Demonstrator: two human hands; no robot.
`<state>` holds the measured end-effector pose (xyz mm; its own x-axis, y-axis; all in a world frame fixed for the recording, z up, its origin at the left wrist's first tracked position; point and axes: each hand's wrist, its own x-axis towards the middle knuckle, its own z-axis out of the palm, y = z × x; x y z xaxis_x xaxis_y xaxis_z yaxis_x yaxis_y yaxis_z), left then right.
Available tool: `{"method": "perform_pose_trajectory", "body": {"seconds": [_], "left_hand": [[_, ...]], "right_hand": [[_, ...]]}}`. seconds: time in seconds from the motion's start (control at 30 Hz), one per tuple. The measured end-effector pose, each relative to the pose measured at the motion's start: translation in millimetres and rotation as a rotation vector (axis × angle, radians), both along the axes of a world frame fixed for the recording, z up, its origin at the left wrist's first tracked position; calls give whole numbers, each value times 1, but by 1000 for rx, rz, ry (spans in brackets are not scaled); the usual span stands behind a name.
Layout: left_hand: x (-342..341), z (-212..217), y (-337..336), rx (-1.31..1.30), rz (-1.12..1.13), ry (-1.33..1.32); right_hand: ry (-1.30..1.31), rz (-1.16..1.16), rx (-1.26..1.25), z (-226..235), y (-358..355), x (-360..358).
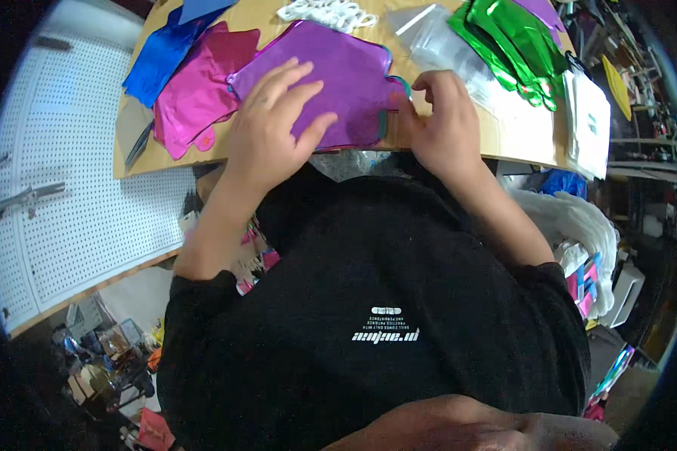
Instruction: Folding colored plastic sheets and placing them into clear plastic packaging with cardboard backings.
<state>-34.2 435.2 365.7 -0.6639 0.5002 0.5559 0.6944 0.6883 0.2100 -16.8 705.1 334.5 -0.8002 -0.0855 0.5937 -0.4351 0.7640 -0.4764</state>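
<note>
A flat purple foil balloon (346, 68) lies on the brown cardboard-covered table (263, 19) in front of me. My left hand (274, 128) rests flat on it, fingers spread, pressing its near left part. My right hand (444, 120) pinches the balloon's small neck tab (396, 94) at its right edge, fingers curled around it. A pink foil balloon (199, 90) lies just left of the purple one, partly under it.
A blue foil balloon (162, 52) sits far left, green foil balloons (515, 45) far right, clear plastic bags (444, 45) and white sheets (590, 120) nearby. A dark tool (139, 144) lies at the table's left edge. A white pegboard (60, 150) stands left; clutter surrounds below.
</note>
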Motion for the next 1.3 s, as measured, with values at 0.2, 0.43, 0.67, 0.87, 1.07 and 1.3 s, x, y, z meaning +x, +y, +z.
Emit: {"method": "perform_pose_trajectory", "body": {"seconds": [0.2,0.43,0.67,0.87,1.07,1.3], "left_hand": [[-83,16,99,53,-365,61],[-174,21,246,-212,-697,40],[-205,-3,321,-196,-744,-191],[-219,-25,346,-245,-778,-120],[-218,-14,349,-251,-702,-31],[-222,4,341,-98,-582,-80]], "right_hand": [[-78,-199,-83,-2,51,19],[-55,-420,-30,-7,121,19],[-7,-493,106,-1,161,18],[28,-460,197,-15,183,-7],[-63,-443,261,-18,183,-6],[-34,-442,247,-16,182,-7]]}}
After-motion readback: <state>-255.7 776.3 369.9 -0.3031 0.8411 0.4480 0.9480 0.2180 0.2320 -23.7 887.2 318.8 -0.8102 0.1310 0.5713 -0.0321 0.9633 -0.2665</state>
